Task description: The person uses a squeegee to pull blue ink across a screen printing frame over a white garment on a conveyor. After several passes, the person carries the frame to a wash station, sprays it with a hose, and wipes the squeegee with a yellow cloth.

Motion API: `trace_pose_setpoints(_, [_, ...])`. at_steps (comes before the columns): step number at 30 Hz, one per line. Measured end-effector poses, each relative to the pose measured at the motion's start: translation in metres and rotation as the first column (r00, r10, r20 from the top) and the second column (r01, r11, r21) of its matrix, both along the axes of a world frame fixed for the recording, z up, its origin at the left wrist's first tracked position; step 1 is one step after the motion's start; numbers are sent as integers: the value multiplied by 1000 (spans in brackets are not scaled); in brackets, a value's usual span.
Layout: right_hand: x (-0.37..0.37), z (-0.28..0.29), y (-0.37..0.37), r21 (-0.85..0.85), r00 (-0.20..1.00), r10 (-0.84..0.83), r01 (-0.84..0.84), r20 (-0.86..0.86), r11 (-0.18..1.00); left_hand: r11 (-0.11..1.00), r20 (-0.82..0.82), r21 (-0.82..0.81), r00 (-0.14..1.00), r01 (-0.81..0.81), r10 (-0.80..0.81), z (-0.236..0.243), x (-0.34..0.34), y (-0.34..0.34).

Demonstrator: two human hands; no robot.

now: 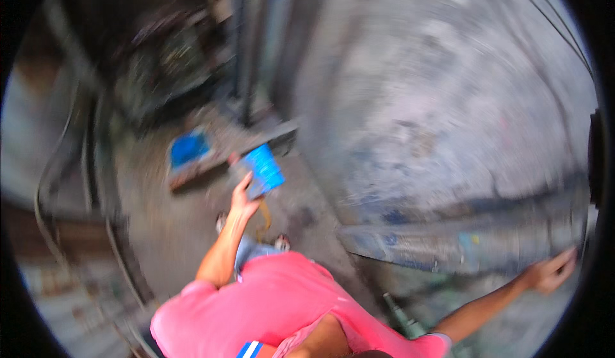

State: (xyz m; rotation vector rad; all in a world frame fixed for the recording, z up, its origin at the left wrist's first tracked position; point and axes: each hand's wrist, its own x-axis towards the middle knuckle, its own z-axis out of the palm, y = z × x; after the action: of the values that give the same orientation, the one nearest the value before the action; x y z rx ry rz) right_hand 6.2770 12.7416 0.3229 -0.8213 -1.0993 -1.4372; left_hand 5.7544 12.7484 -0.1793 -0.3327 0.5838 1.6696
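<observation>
Left hand (241, 203): fingers pinching blue object (265, 167)
Right hand (549, 274): near ledge (442, 248); fingers blurred, can't tell
Blue object: likely being carried; next calls for steadiness

We seem to be in a workshop or similar industrial space: we see a broad, stained grey surface (429, 121), a bare, grimy floor (154, 214), a loose cable (40, 191) and a dark, bulky structure (166, 63), perhaps machinery, its details blurred.
</observation>
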Motion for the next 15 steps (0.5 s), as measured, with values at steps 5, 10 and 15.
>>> trace_pose_setpoints(5, [-161, -392, 86, -681, 766, 24, -556, -642, -477, 987, -21, 118, 994, 107, -105, 15, -5, -6])
trace_pose_setpoints(10, [-376, -488, 17, 270, 322, -362, -296, -875, -916, 984, 7, 164, 998, 64, -66, 30, -25, -21])
trace_pose_setpoints(15, [-480, -471, 35, 384, 245, -509, -416, -825, -824, 965, 166, 198, 976, -170, 138, 39, -105, -6])
